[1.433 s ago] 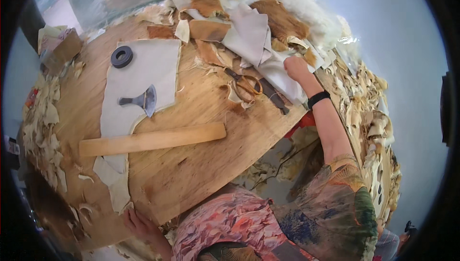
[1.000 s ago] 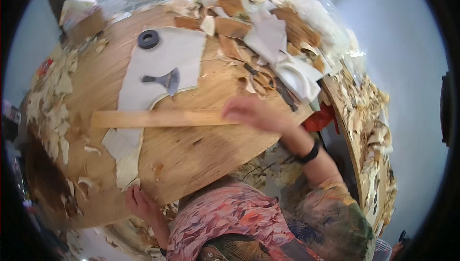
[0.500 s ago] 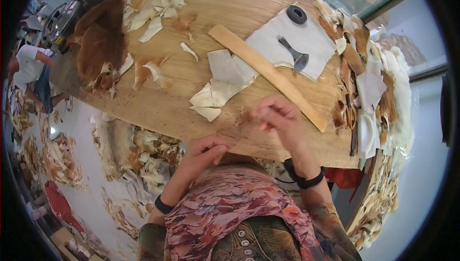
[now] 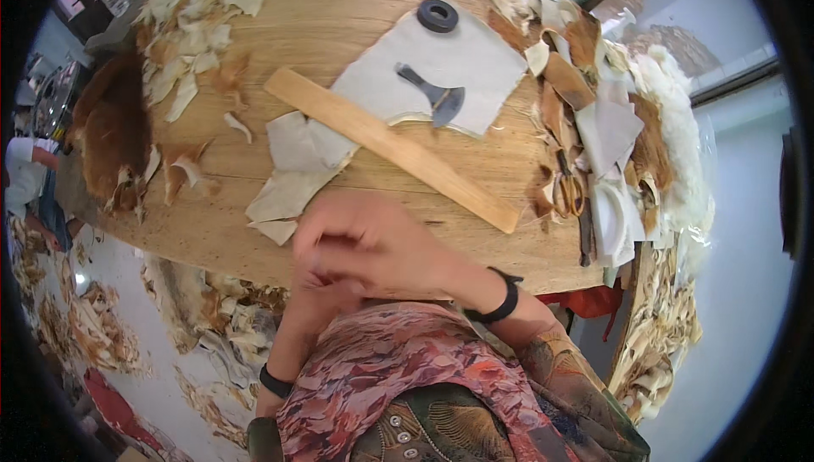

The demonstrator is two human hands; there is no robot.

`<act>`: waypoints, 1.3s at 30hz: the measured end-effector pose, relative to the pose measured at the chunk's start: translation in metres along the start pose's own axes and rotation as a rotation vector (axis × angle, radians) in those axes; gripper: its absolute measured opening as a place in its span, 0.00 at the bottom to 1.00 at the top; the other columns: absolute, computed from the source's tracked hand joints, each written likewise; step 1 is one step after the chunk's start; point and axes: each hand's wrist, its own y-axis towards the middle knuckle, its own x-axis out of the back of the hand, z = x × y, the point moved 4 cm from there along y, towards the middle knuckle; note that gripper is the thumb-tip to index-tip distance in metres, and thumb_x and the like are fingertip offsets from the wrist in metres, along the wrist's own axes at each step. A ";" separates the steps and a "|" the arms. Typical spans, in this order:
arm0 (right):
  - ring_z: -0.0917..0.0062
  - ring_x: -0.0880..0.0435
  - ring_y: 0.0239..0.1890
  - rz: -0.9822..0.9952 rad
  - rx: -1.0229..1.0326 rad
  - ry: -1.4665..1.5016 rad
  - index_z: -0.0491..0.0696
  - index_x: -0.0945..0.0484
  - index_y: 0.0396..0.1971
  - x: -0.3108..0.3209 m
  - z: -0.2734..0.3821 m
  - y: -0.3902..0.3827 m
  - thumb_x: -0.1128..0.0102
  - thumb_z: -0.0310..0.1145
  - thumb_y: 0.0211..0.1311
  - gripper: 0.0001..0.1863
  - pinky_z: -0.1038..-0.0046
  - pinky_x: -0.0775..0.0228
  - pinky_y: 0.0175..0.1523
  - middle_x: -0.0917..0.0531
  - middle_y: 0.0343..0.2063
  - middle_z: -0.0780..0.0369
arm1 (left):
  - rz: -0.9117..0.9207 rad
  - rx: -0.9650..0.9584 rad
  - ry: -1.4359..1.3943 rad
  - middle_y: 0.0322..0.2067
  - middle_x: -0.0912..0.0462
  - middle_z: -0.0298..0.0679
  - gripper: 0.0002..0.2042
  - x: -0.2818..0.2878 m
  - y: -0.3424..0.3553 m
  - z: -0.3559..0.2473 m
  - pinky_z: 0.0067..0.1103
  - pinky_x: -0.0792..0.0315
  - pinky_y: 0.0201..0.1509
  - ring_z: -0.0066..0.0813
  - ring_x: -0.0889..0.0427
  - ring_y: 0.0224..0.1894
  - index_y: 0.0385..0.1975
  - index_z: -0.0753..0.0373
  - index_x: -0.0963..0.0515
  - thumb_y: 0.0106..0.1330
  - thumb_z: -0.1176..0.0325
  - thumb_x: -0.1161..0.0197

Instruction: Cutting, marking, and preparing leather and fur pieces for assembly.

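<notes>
Near the front edge of the wooden table point(image 4: 475, 250), my right hand point(image 4: 381, 246) crosses over my left hand point(image 4: 318, 301). Both are smeared by motion, and the fingers blend together, so whatever lies between them cannot be made out. Just beyond the hands are pale leather scraps point(image 4: 284, 195). A flat wooden strip point(image 4: 390, 148) runs diagonally across the table, its upper part lying over a corner of the scraps. Past it, a dark knife with a fan-shaped blade point(image 4: 437, 97) and a black ring-shaped roll point(image 4: 437, 15) rest on a whitish leather sheet point(image 4: 500, 68).
Brown fur point(image 4: 110, 131) hangs over the table's left end, with a heap of pale offcuts point(image 4: 191, 30) beside it. At the right are scissors point(image 4: 568, 191), leather pieces point(image 4: 610, 127) and white fleece point(image 4: 670, 114). A person point(image 4: 38, 178) is at far left. Scraps point(image 4: 97, 335) cover the floor.
My right hand has swung left and met my left hand, which was apart from it before. The whole view has shifted, so the table's things appear farther left.
</notes>
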 end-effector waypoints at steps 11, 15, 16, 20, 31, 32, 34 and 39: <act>0.83 0.25 0.27 -0.607 -0.318 1.476 0.42 0.26 0.45 0.158 -0.070 -0.082 0.49 0.27 0.68 0.08 0.84 0.30 0.24 0.22 0.39 0.61 | -0.140 0.030 0.717 0.19 0.26 0.29 0.04 0.005 0.009 -0.047 0.12 0.40 0.20 0.12 0.32 0.18 0.28 0.65 0.22 0.63 0.73 0.39; 0.82 0.27 0.26 -0.385 -0.213 1.366 0.42 0.34 0.49 0.181 -0.048 -0.101 0.52 0.28 0.71 0.11 0.87 0.33 0.21 0.28 0.30 0.63 | -0.124 -0.041 0.710 0.21 0.26 0.28 0.03 0.010 0.022 -0.059 0.12 0.40 0.22 0.12 0.30 0.21 0.28 0.65 0.22 0.63 0.73 0.38; 0.82 0.28 0.25 -0.383 -0.205 1.213 0.42 0.36 0.51 0.190 -0.036 -0.106 0.53 0.27 0.71 0.12 0.86 0.33 0.21 0.30 0.28 0.64 | -0.024 -0.096 0.845 0.22 0.25 0.28 0.03 0.006 0.026 -0.065 0.12 0.38 0.23 0.12 0.30 0.22 0.28 0.65 0.23 0.64 0.74 0.38; 0.83 0.31 0.24 -0.436 -0.053 1.310 0.40 0.36 0.50 0.237 -0.011 -0.114 0.56 0.26 0.72 0.11 0.84 0.36 0.21 0.30 0.28 0.63 | 0.082 -0.274 1.173 0.26 0.24 0.27 0.02 0.008 0.048 -0.071 0.13 0.35 0.28 0.13 0.29 0.26 0.30 0.64 0.23 0.64 0.76 0.40; 0.79 0.26 0.25 -0.941 -0.731 -1.472 0.40 0.26 0.29 0.513 0.022 -0.440 0.41 0.24 0.51 0.06 0.81 0.32 0.33 0.23 0.27 0.62 | -0.421 -0.351 1.464 0.20 0.26 0.31 0.03 0.149 0.057 -0.161 0.19 0.36 0.28 0.17 0.29 0.24 0.31 0.65 0.23 0.63 0.73 0.39; 0.79 0.26 0.25 -0.922 -0.715 -1.453 0.40 0.26 0.29 0.527 0.017 -0.436 0.41 0.24 0.51 0.06 0.81 0.32 0.33 0.23 0.27 0.62 | -0.637 -0.452 1.639 0.23 0.23 0.34 0.03 0.179 0.047 -0.188 0.20 0.33 0.30 0.19 0.26 0.26 0.33 0.65 0.23 0.63 0.74 0.39; 0.78 0.24 0.28 -1.308 -0.378 -1.078 0.41 0.25 0.36 0.547 0.029 -0.431 0.43 0.23 0.54 0.09 0.79 0.29 0.37 0.21 0.28 0.61 | -0.866 -0.555 1.793 0.25 0.20 0.37 0.04 0.205 0.030 -0.206 0.22 0.30 0.33 0.22 0.23 0.29 0.34 0.65 0.22 0.62 0.74 0.39; 0.74 0.21 0.47 -0.982 -0.327 -0.652 0.41 0.25 0.45 0.397 -0.035 -0.230 0.50 0.27 0.69 0.10 0.75 0.28 0.54 0.18 0.40 0.59 | -0.609 -0.427 1.260 0.42 0.17 0.37 0.11 0.162 0.007 -0.122 0.24 0.29 0.52 0.27 0.22 0.47 0.40 0.63 0.20 0.58 0.80 0.37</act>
